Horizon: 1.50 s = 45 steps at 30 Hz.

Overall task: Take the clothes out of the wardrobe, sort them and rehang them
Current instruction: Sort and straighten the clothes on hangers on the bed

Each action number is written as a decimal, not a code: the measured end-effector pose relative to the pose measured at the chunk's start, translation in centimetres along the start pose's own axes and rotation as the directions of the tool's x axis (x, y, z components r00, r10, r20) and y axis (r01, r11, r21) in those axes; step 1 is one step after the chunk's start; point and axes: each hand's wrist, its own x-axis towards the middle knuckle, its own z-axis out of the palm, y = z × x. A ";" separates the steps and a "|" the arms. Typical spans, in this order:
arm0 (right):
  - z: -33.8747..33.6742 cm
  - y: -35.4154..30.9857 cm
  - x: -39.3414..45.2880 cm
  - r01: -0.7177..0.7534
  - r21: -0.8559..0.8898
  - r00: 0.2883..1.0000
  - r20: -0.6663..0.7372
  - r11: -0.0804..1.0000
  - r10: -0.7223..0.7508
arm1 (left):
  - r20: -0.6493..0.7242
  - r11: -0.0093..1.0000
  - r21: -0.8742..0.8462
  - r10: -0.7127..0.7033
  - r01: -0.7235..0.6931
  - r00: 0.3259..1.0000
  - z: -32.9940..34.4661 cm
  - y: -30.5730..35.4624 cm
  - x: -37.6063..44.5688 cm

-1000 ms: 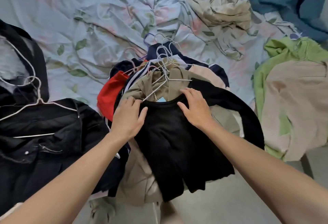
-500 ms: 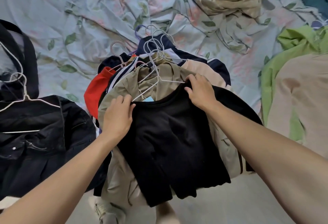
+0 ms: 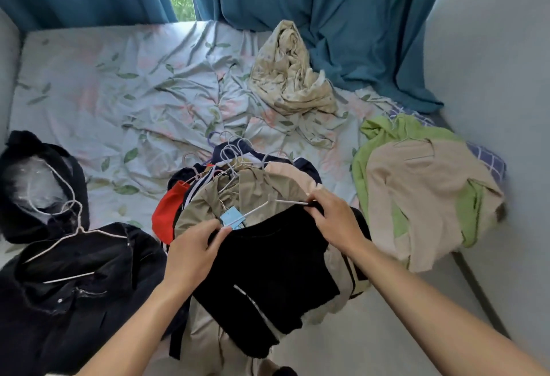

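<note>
1. Dark jackets lie heaped at the bed's left edge, thick and matte, threaded on thin pale wire hangers.
2. The left hand reaches in from below, thumb and fingers pinching the left shoulder of the black top.
3. That black top, soft and fuzzy, lies on the central pile of hung clothes: olive, peach, navy and red fabrics with bunched wire hooks. A small blue tag shows at the collar; its writing is unreadable.
4. The right hand grips the top's right shoulder, where a white hanger arm juts out.
5. A beige top over a green one lies at the right, on the wrinkled leaf-print sheet.
</note>
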 end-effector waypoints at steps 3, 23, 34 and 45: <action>-6.5 -5.3 -6.5 -0.012 0.040 0.995 -0.094 0.999 0.016 | -0.034 0.995 -0.037 0.090 -0.092 0.995 -6.0 3.7 -4.0; -26.3 -12.7 -38.7 -0.143 0.231 0.755 -0.603 0.962 0.257 | -0.026 0.776 0.058 0.630 -0.628 0.776 -18.2 27.7 -18.1; -32.7 2.8 -48.6 -0.290 0.242 0.737 -0.560 0.926 0.378 | 0.137 0.729 -0.178 0.683 -0.661 0.717 -4.3 41.2 -20.7; -37.5 10.2 -45.4 -0.195 0.185 0.798 -0.541 0.963 0.266 | 0.124 0.808 -0.264 0.571 -0.527 0.812 3.3 46.7 -20.6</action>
